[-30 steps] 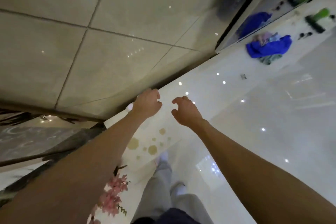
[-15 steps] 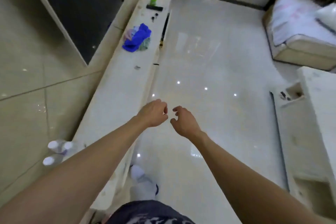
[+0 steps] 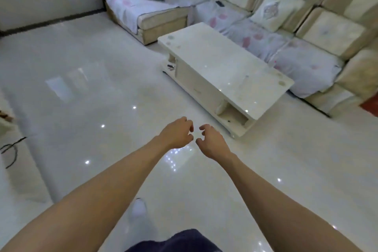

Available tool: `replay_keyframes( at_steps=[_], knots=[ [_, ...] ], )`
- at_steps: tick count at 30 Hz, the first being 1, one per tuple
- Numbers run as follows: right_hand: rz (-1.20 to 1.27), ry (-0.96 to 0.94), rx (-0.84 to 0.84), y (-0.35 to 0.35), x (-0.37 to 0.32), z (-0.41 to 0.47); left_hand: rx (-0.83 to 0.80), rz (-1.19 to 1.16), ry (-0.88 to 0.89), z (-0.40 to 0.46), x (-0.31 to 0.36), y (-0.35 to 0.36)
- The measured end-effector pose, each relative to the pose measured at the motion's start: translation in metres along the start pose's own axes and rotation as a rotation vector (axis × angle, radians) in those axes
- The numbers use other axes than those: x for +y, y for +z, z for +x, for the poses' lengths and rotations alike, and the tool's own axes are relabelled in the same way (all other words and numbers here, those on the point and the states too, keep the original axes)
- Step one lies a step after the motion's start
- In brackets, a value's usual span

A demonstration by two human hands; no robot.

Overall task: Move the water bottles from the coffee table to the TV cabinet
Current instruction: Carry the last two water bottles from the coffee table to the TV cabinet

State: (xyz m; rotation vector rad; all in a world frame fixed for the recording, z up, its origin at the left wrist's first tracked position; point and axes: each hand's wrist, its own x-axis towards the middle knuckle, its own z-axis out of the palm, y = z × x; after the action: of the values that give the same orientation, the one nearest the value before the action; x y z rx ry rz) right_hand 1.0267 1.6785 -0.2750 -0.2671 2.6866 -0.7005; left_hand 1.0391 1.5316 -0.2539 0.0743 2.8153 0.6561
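Note:
The white coffee table [image 3: 216, 61] stands ahead and to the right, in front of the sofa, and I see no bottle on its top. My left hand [image 3: 177, 134] and my right hand [image 3: 211, 142] are stretched out side by side over the glossy floor, short of the table's near corner. Both hold nothing, with fingers loosely curled and apart. No water bottle is in view, and of the TV cabinet only a blurred corner [image 3: 6, 122] at the far left edge may show.
A cream L-shaped sofa [image 3: 286, 32] with cushions runs behind and right of the table. Dark cables [image 3: 10, 149] lie on the floor at the left edge. Shiny white floor tiles [image 3: 92, 98] spread between me and the table. My foot [image 3: 139, 208] shows below.
The view has swung right, from the TV cabinet with the bottles on it across the floor to the coffee table and sofa. Both hands stay empty in front of me.

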Motion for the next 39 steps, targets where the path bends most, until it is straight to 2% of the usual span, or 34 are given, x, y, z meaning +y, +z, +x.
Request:
replay_keyframes(
  at_steps=[5,11,20,24,30,39],
  knots=[
    [0.075,0.162,0.122,-0.073,0.098,0.013,-0.067,0.045,0.164,0.084,0.106,0.029],
    [0.106,0.277,0.141,-0.137,0.189,0.069,-0.185,0.062,0.279,0.199,0.185,0.063],
    [0.085,0.411,0.163,-0.257,0.309,0.17,-0.275,0.013,0.348,0.378,0.304,0.081],
    [0.106,0.461,0.156,-0.299,0.367,0.21,-0.302,0.078,0.371,0.451,0.343,0.091],
    [0.089,0.444,0.093,-0.357,0.46,0.3,-0.326,0.12,0.265,0.578,0.391,0.112],
    [-0.027,0.282,-0.077,-0.476,0.541,0.466,-0.212,-0.057,-0.027,0.719,0.44,0.098]
  ],
)
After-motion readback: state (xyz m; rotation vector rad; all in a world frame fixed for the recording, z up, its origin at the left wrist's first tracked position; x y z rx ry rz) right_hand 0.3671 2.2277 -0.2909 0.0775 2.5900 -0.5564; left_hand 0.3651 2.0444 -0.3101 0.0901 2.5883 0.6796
